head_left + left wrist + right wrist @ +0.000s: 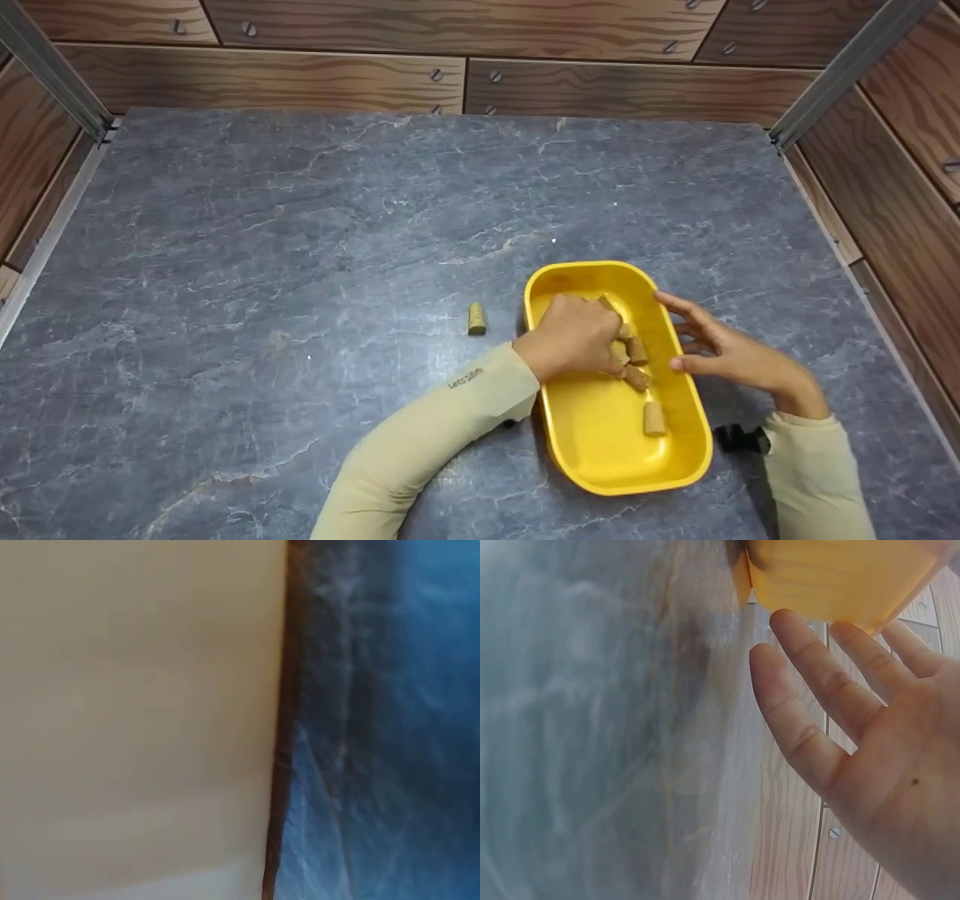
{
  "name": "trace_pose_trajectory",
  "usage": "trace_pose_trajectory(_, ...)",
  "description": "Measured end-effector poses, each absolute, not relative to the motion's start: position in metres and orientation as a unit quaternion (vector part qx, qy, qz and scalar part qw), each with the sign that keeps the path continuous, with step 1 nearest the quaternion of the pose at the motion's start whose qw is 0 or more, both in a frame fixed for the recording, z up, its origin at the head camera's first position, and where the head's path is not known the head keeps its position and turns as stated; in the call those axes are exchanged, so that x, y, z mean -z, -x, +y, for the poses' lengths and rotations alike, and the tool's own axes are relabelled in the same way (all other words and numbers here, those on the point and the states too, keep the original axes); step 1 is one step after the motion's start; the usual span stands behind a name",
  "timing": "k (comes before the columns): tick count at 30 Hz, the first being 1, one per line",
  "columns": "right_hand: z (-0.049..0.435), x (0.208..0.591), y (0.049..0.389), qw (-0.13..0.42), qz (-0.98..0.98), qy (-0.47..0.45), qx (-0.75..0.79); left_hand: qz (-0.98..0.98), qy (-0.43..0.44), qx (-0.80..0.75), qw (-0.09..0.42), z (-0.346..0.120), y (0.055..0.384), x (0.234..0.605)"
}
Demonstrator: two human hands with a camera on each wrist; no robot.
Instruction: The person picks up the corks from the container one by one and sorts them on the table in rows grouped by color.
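Note:
A yellow plastic tub (600,442) stands on the grey marbled table, with several brown corks (654,418) lying inside. My left hand (576,334) reaches down into the tub over its left rim, its fingers bent among the corks; the fingertips are hidden, so I cannot tell whether it grips one. At the tub's right side, my right hand (720,351) is spread, with fingertips and thumb at the outer wall. The right wrist view shows its fingers extended beside the yellow wall (840,577). One more cork (477,319) is on the table left of the tub.
Wood-patterned panels (300,79) enclose the back and sides of the table (262,225), with metal posts (840,79) at the back corners. The left wrist view holds mostly a pale sleeve (135,720) and blurred tabletop.

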State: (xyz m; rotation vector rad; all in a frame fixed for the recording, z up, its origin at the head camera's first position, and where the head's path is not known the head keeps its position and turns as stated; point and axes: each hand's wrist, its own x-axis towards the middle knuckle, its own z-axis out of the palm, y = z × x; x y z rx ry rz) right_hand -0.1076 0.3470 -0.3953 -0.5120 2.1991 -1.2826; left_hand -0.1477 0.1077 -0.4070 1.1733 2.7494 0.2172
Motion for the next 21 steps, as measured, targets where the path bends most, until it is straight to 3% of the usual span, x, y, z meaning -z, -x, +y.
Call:
trace_pose_trajectory(8, 0.3468, 0.3956, 0.1073, 0.266, 0.82, 0.188, 0.471, 0.912, -0.39, -0.095, 0.084, 0.1064, 0.1481, 0.4071)
trace_pose_trajectory(21, 0.3469, 0.3962, 0.107, 0.267, 0.825, 0.177, 0.466, 0.928, -0.366, -0.065, 0.03, 0.1052, 0.1475, 0.4084)
